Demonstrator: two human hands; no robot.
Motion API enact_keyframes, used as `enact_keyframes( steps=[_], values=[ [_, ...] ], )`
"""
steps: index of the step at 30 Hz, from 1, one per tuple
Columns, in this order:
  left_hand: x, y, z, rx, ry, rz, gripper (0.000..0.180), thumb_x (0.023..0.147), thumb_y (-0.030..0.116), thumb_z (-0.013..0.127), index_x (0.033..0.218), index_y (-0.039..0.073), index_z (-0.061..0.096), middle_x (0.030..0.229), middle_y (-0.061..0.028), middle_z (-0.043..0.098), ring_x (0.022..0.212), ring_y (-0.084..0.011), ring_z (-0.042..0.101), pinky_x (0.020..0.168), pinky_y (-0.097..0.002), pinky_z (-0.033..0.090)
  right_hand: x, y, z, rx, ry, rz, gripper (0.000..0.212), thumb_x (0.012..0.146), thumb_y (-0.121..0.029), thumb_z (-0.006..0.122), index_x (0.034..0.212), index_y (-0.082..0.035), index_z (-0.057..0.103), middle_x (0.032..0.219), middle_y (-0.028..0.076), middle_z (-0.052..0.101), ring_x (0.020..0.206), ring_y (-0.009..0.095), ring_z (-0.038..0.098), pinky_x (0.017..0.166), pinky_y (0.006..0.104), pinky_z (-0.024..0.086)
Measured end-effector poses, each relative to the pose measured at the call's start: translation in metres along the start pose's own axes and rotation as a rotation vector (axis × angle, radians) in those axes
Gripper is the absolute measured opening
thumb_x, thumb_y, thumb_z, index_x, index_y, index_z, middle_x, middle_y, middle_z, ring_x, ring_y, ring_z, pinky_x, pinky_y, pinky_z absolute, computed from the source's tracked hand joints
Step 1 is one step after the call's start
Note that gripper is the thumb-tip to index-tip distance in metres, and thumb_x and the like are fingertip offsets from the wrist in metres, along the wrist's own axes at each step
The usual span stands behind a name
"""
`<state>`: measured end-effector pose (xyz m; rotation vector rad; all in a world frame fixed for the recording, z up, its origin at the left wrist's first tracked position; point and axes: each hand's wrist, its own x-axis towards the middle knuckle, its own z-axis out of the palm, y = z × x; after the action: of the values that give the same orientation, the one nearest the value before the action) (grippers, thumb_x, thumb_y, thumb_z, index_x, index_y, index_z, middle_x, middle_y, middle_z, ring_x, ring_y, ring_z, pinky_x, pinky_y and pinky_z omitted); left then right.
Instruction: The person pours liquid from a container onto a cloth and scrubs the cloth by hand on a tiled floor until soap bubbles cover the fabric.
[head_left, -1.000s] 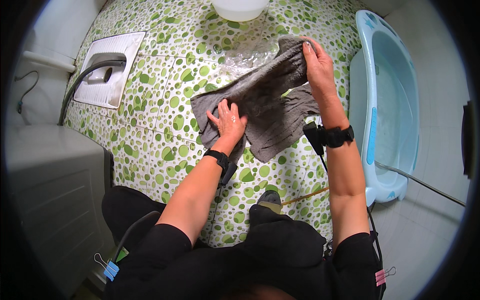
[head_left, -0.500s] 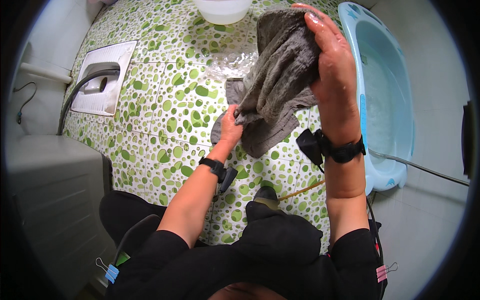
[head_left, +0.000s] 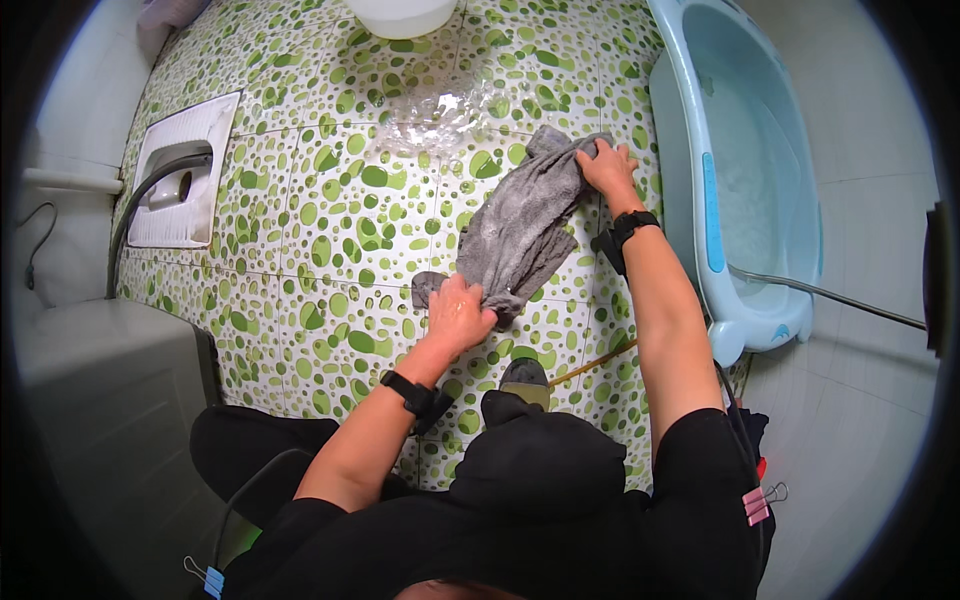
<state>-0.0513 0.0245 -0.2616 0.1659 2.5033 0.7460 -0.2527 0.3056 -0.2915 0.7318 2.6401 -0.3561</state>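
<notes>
A wet, crumpled grey cloth lies low over the tiled floor, stretched slantwise between my two hands. Its near end is pinched in my left hand, fingers closed on the bunched edge. My right hand grips the far right corner, thumb toward the cloth and fingers bent over it. A loose flap of the cloth spreads on the tiles beside my left hand. Folds hide whether it is a towel or a garment. Both my wrists carry black straps with small devices.
A light blue baby bathtub with water and a hose stands at right. Soapy suds lie on the green-spotted floor, below a white basin. A squat toilet and a grey cabinet-like box are at left.
The cloth came down from a raised, bunched position to the floor and is now stretched out. My right hand has lowered with it; my left hand moved slightly nearer to me.
</notes>
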Motion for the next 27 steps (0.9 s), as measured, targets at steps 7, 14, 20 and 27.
enact_keyframes(
  steps=[7, 14, 20, 27],
  values=[
    [0.009, 0.001, 0.036, -0.007, 0.409, 0.122, 0.082, 0.069, 0.035, 0.075, 0.134, 0.004, 0.036, 0.143, -0.0227, 0.023, 0.130, -0.0379, 0.026, 0.104, -0.0562, 0.018, -0.025, -0.052, -0.005, -0.032, 0.045, -0.093, 0.073, 0.078, -0.065, 0.055, 0.138, -0.026, 0.040, 0.146, 0.019, 0.024, 0.132, 0.046, 0.023, 0.099, 0.0650, 0.028],
    [0.026, -0.011, 0.040, -0.266, 0.537, 0.104, 0.047, 0.060, 0.000, 0.063, 0.107, 0.004, 0.058, 0.116, -0.0149, 0.048, 0.105, -0.0331, 0.051, 0.089, -0.0365, 0.044, -0.070, -0.065, 0.028, 0.431, 0.047, -0.571, 0.042, 0.067, -0.030, 0.066, 0.104, -0.009, 0.068, 0.105, 0.015, 0.064, 0.096, 0.031, 0.062, 0.083, 0.0381, 0.049],
    [-0.010, -0.034, 0.039, 0.016, 0.502, 0.075, 0.056, 0.069, 0.013, 0.062, 0.124, 0.006, 0.049, 0.127, -0.0168, 0.047, 0.121, -0.0400, 0.037, 0.100, -0.0527, 0.029, -0.237, -0.058, 0.044, 0.448, 0.280, -0.901, 0.034, 0.065, -0.020, 0.070, 0.098, -0.011, 0.064, 0.121, 0.011, 0.048, 0.111, 0.036, 0.041, 0.091, 0.0530, 0.036],
    [0.006, -0.034, 0.063, 0.274, 0.355, 0.010, 0.070, 0.076, 0.015, 0.056, 0.142, 0.018, 0.033, 0.149, -0.0179, 0.018, 0.131, -0.0438, 0.021, 0.104, -0.0618, 0.011, -0.129, -0.063, 0.104, 0.142, 0.406, -0.796, 0.035, 0.071, -0.040, 0.068, 0.097, -0.017, 0.066, 0.125, 0.007, 0.047, 0.119, 0.033, 0.038, 0.097, 0.0590, 0.026]
  ],
)
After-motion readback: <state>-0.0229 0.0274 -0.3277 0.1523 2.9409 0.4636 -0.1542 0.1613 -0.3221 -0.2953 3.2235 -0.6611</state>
